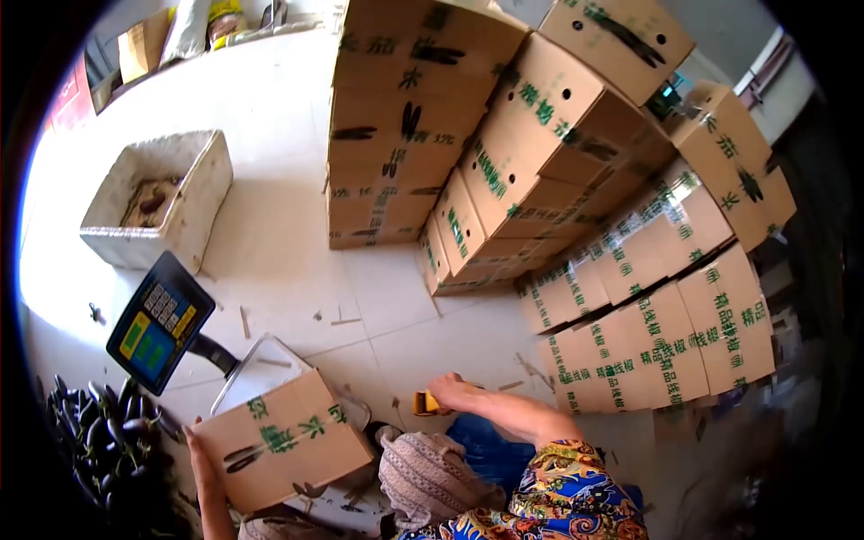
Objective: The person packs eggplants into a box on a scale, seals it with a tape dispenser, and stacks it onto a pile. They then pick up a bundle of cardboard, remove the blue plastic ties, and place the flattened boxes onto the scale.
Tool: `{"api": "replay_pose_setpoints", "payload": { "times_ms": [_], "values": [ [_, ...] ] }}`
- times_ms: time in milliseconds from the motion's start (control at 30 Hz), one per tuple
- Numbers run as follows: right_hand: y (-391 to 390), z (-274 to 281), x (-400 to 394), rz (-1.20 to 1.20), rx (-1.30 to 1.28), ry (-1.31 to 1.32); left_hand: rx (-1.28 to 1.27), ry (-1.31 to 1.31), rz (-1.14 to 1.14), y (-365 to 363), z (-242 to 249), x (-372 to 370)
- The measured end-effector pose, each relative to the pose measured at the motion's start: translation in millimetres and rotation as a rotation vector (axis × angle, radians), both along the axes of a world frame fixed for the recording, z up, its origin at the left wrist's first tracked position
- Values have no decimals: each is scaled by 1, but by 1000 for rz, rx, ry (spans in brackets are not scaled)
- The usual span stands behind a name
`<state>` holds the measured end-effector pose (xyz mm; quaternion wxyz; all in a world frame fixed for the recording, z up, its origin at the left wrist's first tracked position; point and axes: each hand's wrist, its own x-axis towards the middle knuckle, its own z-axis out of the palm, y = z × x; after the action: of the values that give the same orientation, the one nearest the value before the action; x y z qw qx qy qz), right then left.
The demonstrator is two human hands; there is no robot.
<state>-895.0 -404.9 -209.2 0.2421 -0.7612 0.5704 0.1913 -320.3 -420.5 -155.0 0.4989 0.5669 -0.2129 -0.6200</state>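
A closed cardboard box (292,432) with green print and a dark eggplant picture lies tilted at the lower left, over part of a scale's metal platform (256,371). My left hand (205,459) grips the box's left edge, fingers along its side. To the right of the box, my right hand (453,393) is closed around a small yellow tool (425,402) that looks like a tape dispenser; the hand covers part of it. The scale's display (162,322) stands on a post behind the box. A pile of eggplants (103,436) lies left of my left hand.
Tall stacks of printed cartons (396,135) rise ahead and to the right (648,351). A white foam crate (202,198) with a dark item inside stands at the back left. Scraps litter the tiled floor (387,306). A knitted beige cloth (432,477) shows near my body.
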Motion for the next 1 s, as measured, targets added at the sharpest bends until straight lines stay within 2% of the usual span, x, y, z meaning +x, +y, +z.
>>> {"api": "replay_pose_setpoints", "payload": {
  "times_ms": [67, 100, 133, 167, 200, 233, 267, 300, 367, 433, 500, 600, 667, 767, 833, 900, 1000],
  "values": [
    [19, -27, -48, -185, 202, 20, 30, 197, 41, -2, 16, -7],
    [20, -6, -52, -312, 394, -3, -17, 220, 8, 2, 13, -3],
    [32, -34, -75, -330, 368, -68, -58, 233, -10, 5, 5, 0],
    [34, -30, -78, -417, 445, -47, -109, 79, -10, 9, -11, 3],
    [30, -16, -57, -296, 305, 170, -188, -121, -85, 9, 14, -17],
    [16, -4, -37, -403, 381, 131, -278, -123, -138, 16, -7, -5],
    [18, -18, -26, -395, 36, -44, -65, -91, -45, 12, 14, -27],
    [-2, -3, 0, -486, 82, -225, -108, 81, -74, 15, 10, -28],
    [-22, -4, 37, -738, 185, -1046, -13, 132, -8, 8, 22, -46],
    [-42, 76, 112, -853, 218, -1406, -59, -36, -17, 5, 23, -52],
    [-52, 81, 160, -543, 7, -1333, -74, -70, -28, 3, 25, -53],
    [-53, 88, 181, -461, -222, -1078, -77, -145, -57, 0, 32, -57],
    [-53, 86, 184, -438, -382, -962, -142, -617, -84, 0, 39, -59],
    [-57, 124, 190, 35, -678, -453, -241, -1328, -126, -2, 52, -62],
    [-57, 128, 201, 134, -680, -486, -471, -1743, -338, -9, 68, -77],
    [-58, 125, 207, 189, -625, -458, -500, -1573, -498, -15, 77, -117],
    [-53, 121, 220, 154, -645, -433, -555, -1581, -739, -23, 77, -148]
  ]
}}
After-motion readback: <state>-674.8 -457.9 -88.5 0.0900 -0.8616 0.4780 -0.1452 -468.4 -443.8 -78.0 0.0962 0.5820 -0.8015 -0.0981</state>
